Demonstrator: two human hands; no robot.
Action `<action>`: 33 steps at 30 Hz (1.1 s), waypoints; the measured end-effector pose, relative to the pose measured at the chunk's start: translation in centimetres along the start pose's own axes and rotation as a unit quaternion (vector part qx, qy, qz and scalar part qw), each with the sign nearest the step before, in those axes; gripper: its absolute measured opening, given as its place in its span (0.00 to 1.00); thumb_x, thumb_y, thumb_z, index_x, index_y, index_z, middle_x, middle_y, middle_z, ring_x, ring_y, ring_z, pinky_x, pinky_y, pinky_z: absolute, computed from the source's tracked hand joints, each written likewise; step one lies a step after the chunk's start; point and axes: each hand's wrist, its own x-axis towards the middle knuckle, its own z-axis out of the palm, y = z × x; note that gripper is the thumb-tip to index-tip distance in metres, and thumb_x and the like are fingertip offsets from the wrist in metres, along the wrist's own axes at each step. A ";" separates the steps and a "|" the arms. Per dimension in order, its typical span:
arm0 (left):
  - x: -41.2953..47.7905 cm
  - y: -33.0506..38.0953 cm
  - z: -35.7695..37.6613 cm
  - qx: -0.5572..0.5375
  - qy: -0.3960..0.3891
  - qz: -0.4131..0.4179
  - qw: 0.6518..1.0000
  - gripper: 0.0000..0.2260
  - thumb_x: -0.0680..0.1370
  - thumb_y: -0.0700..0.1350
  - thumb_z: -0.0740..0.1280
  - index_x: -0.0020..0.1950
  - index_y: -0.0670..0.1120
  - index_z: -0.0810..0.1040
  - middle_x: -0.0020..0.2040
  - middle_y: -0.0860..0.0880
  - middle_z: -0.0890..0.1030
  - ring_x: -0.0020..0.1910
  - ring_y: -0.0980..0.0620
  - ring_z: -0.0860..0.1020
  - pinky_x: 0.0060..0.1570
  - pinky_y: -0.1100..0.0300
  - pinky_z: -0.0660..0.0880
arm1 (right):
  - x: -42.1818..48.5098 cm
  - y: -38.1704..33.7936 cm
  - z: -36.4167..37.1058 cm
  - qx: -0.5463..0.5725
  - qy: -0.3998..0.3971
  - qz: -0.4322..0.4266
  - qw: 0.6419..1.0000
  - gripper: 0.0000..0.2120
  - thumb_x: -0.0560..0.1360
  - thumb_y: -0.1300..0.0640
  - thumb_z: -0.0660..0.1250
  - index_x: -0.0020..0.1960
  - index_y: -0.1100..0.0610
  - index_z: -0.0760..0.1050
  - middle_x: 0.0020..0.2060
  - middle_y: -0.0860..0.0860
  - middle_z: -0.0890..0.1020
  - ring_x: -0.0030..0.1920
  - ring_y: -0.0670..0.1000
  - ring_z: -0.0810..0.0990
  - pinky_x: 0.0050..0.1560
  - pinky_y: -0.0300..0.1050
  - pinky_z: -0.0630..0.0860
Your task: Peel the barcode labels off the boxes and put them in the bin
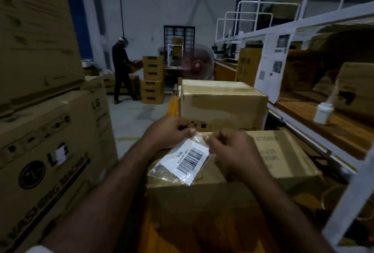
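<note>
A white barcode label (187,158) backed by clear tape hangs between my two hands above a brown cardboard box (283,163). My left hand (168,131) pinches the label's upper left edge. Its upper right edge is pinched by my right hand (230,149). The label's lower end droops toward the box top; whether it touches the box I cannot tell. No bin is in view.
Large washing machine cartons (46,151) are stacked at the left. Another brown box (220,101) stands just behind. A white metal rack (323,115) with a white bottle (322,112) runs along the right. A person (121,70) handles boxes far back, near a fan (197,63).
</note>
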 end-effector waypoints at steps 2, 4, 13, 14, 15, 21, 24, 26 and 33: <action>0.5 -0.7 0.1 -0.048 0.027 0.000 0.998 0.08 0.76 0.54 0.70 0.37 0.60 0.80 0.34 0.57 0.82 0.37 0.59 0.81 0.39 0.56 0.77 | 3.0 0.8 1.2 -0.023 0.007 -0.027 0.999 0.12 0.73 0.40 0.66 0.42 0.48 0.80 0.32 0.46 0.83 0.32 0.45 0.82 0.37 0.53 0.82; 0.8 -1.3 0.2 -0.098 0.032 0.001 0.995 0.05 0.75 0.52 0.71 0.40 0.59 0.83 0.38 0.56 0.85 0.39 0.58 0.83 0.44 0.52 0.80 | 4.9 1.9 2.7 -0.083 0.000 -0.043 0.996 0.18 0.72 0.34 0.62 0.44 0.47 0.78 0.35 0.46 0.82 0.34 0.45 0.81 0.36 0.52 0.81; 2.0 -2.7 0.2 -0.226 0.047 -0.046 0.972 0.08 0.72 0.46 0.73 0.42 0.42 0.86 0.39 0.39 0.85 0.35 0.49 0.80 0.37 0.52 0.76 | 8.4 4.2 4.0 -0.119 -0.058 -0.129 0.983 0.12 0.71 0.41 0.67 0.39 0.50 0.74 0.37 0.44 0.77 0.39 0.46 0.76 0.37 0.47 0.74; 2.0 -2.7 0.0 -0.217 0.039 -0.049 0.974 0.09 0.71 0.48 0.73 0.43 0.42 0.86 0.40 0.39 0.85 0.35 0.48 0.80 0.37 0.53 0.75 | 8.6 4.4 4.0 -0.087 -0.069 -0.127 0.986 0.12 0.71 0.41 0.67 0.39 0.49 0.74 0.35 0.45 0.79 0.37 0.46 0.78 0.37 0.49 0.75; 2.0 -2.6 -0.3 -0.201 0.025 -0.053 0.978 0.10 0.70 0.49 0.73 0.44 0.43 0.85 0.40 0.39 0.85 0.36 0.48 0.81 0.37 0.52 0.76 | 8.8 4.5 4.0 -0.057 -0.077 -0.121 0.988 0.11 0.72 0.41 0.67 0.40 0.49 0.74 0.34 0.45 0.80 0.36 0.46 0.79 0.37 0.52 0.77; 1.1 -2.5 -0.1 -0.097 -0.009 -0.096 0.991 0.02 0.76 0.45 0.72 0.44 0.48 0.82 0.40 0.49 0.84 0.38 0.53 0.82 0.38 0.56 0.78 | 9.8 4.7 4.7 -0.021 -0.093 -0.105 0.990 0.09 0.74 0.40 0.65 0.43 0.45 0.74 0.35 0.46 0.82 0.36 0.46 0.81 0.41 0.57 0.81; 0.4 -2.7 0.4 -0.194 0.022 -0.108 0.975 0.02 0.77 0.40 0.70 0.45 0.45 0.81 0.38 0.50 0.83 0.34 0.58 0.82 0.32 0.62 0.77 | 10.1 4.7 4.7 0.031 -0.113 -0.102 0.988 0.09 0.72 0.39 0.65 0.44 0.43 0.75 0.36 0.47 0.83 0.37 0.47 0.83 0.40 0.60 0.81; 0.2 -2.8 0.6 -0.239 0.034 -0.103 0.965 0.05 0.78 0.37 0.69 0.44 0.46 0.80 0.35 0.52 0.82 0.32 0.60 0.80 0.31 0.65 0.74 | 10.1 4.7 4.7 0.067 -0.126 -0.094 0.985 0.08 0.70 0.40 0.67 0.44 0.42 0.75 0.37 0.47 0.84 0.37 0.48 0.84 0.40 0.61 0.82; -0.3 -2.6 0.7 -0.346 0.032 -0.072 0.935 0.07 0.78 0.33 0.66 0.47 0.44 0.79 0.35 0.50 0.84 0.33 0.55 0.82 0.32 0.63 0.77 | 10.3 4.5 4.6 0.069 -0.179 -0.086 0.978 0.19 0.62 0.35 0.70 0.47 0.45 0.81 0.37 0.45 0.86 0.38 0.48 0.85 0.44 0.60 0.82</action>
